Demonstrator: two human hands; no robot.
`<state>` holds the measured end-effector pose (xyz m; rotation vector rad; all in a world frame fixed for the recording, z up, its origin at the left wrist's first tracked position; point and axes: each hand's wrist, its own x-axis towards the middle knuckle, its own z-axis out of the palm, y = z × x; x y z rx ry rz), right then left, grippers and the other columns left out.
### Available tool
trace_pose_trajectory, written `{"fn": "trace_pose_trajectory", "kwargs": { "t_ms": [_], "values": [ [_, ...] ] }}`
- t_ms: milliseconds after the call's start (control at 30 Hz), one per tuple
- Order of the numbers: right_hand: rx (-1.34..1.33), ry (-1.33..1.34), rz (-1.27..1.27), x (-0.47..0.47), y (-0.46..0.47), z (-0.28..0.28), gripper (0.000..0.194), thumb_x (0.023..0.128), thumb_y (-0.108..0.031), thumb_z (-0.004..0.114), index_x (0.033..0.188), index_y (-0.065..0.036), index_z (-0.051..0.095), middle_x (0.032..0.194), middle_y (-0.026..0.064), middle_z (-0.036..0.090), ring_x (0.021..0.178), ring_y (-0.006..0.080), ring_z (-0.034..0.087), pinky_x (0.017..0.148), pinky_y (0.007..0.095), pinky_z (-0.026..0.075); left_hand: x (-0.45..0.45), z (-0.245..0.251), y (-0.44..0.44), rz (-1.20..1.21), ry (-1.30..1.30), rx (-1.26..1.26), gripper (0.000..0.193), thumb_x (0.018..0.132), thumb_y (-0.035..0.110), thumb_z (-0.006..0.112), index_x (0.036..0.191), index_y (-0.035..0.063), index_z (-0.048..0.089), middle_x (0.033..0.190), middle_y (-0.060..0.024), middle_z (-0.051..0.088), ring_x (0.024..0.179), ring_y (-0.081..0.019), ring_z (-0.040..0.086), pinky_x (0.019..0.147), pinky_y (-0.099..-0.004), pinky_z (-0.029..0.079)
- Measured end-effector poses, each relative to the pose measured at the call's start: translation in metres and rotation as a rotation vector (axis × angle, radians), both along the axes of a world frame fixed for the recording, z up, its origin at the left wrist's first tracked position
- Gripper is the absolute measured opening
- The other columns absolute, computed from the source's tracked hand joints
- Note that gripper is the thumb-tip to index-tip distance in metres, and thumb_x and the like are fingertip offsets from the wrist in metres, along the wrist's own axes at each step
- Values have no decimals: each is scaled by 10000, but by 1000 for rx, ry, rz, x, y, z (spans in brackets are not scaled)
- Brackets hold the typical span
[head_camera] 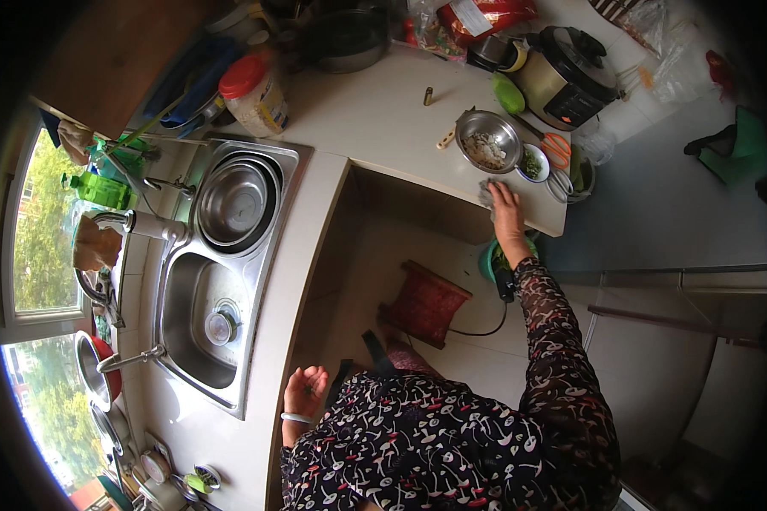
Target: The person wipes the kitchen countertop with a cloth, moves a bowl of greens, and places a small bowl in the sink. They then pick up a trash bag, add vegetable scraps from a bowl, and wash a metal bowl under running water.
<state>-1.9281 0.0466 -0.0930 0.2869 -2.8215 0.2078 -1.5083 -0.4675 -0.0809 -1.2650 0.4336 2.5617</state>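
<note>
My right hand (506, 211) presses a grey cloth (487, 194) on the counter's front edge, near the corner. Just beyond it stand a steel bowl (512, 137) with pale chopped food in it and a small white bowl (529, 171) of chopped greens. Orange-handled scissors (556, 151) lie to the right of the bowls. My left hand (307, 386) is held palm up with curled fingers beside the counter below the sink; small dark green bits seem to lie in the palm, but they are too small to make out. A pale bracelet rings that wrist.
A steel double sink (201, 313) holds stacked basins (236, 203). An electric pressure cooker (565, 80), a green vegetable (508, 94) and a red-lidded jar (252, 96) stand on the counter (364, 108). On the floor are a red stool (427, 303) and a green bin (487, 262) below the counter corner.
</note>
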Motion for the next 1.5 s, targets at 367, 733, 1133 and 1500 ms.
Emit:
{"fn": "trace_pose_trajectory", "kwargs": {
  "t_ms": [367, 733, 1133, 1500],
  "values": [
    [134, -13, -352, 103, 220, -31, 232, 955, -33, 518, 1146, -51, 649, 1151, 199, 679, 1003, 387, 644, 824, 477, 528, 17, 3, 10, -123, -5, -48, 440, 1039, 351, 544, 1109, -57, 691, 1138, -196, 727, 1101, -330, 693, 971, -385, 582],
    [-729, -1042, 23, 162, -24, -93, 295, 956, -173, 656, 1197, -4, 672, 980, -29, 639, 861, 82, 547, 771, 288, 481, 63, 4, -14, 84, 61, 3, 408, 1066, 315, 516, 1070, -53, 691, 1113, -214, 715, 1064, -317, 693, 968, -391, 581],
    [-870, -1288, 1220, 257, -528, 146, 314, 971, -174, 664, 1245, -21, 656, 1093, 21, 691, 1011, 110, 609, 906, 286, 500, 237, 8, -39, 467, 190, -125, 394, 1075, 380, 486, 775, 127, 526, 725, -22, 552, 653, -140, 502, 549, -248, 410],
    [-1270, -834, 1065, 289, -804, 294, 421, 1049, -300, 606, 1361, -21, 563, 1153, 31, 669, 926, 119, 661, 728, 261, 551, 371, -11, -58, 844, 252, -58, 370, 1048, 357, 532, 775, 108, 528, 690, -47, 517, 608, -175, 455, 545, -275, 388]
  ]
}}
